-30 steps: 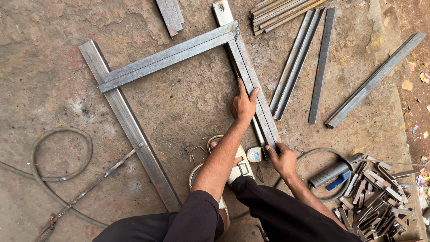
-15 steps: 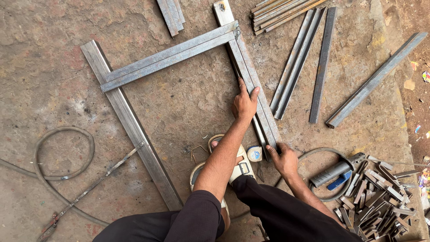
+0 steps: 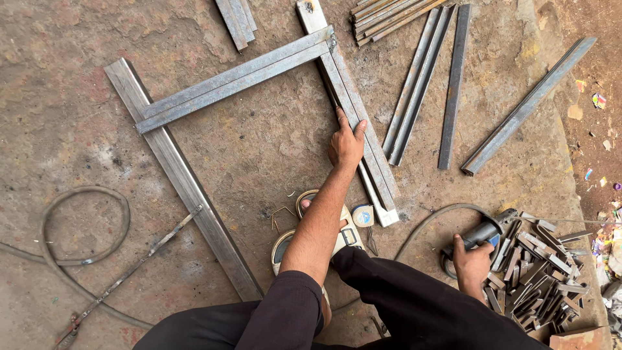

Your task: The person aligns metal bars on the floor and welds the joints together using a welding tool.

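Observation:
Steel bars lie on the concrete floor as a three-sided frame: a long left bar (image 3: 183,181), a doubled cross bar (image 3: 233,81) and a doubled right bar (image 3: 363,129). My left hand (image 3: 346,146) presses flat on the right bar with its fingers spread. Off to the right, my right hand (image 3: 472,260) is closed round the grey body of an angle grinder (image 3: 484,232), whose cable (image 3: 427,220) curves away to the left. A small round tape measure (image 3: 363,216) sits by the near end of the right bar, beside my sandalled foot (image 3: 342,234).
Loose steel bars (image 3: 414,84) and a long angle bar (image 3: 528,107) lie right of the frame, and a bundle of rods (image 3: 389,13) lies at the top. A pile of short offcuts (image 3: 541,269) sits by the grinder. A looped hose (image 3: 84,227) and a thin rod (image 3: 136,266) are at left.
My right hand has left the near end of the right bar and moved right onto the angle grinder. My left hand stays on the bar.

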